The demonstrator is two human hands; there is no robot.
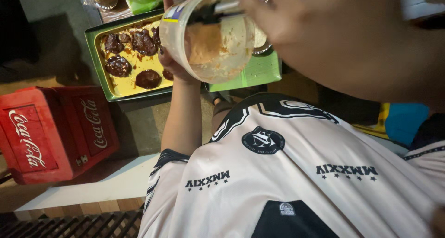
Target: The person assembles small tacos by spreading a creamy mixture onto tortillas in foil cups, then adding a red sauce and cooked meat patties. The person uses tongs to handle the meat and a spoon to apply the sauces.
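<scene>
left hand (172, 64): wrapped around the back and underside of the tub, holding it tipped so the mouth faces the camera

right hand (296, 20): pinched onto a metal utensil handle (227, 7) that runs into the tub; it's close to the lens and blurry, so the finger placement is hard to read

tub (211, 36): clear plastic, round, held up in the air over the tray, smeared inside with orange-brown paste and mostly scraped out

how it'll handle: looks light since it's near empty, with thin walls that'd probably flex if squeezed, and likely greasy. Cupping it low and from behind like this seems the safest hold

tray (98, 57): green metal, holding dark glazed meat pieces (118, 65) sitting in yellowish oil, below and left of the tub

green board (259, 71): flat, just beside the tray, under the tub

surface: hard to tell what carries the tray, looks like a low table or ledge

room: dim, with a red plastic crate (51, 131) on the floor to the left, a pale step and a dark grating at the bottom edge
</scene>
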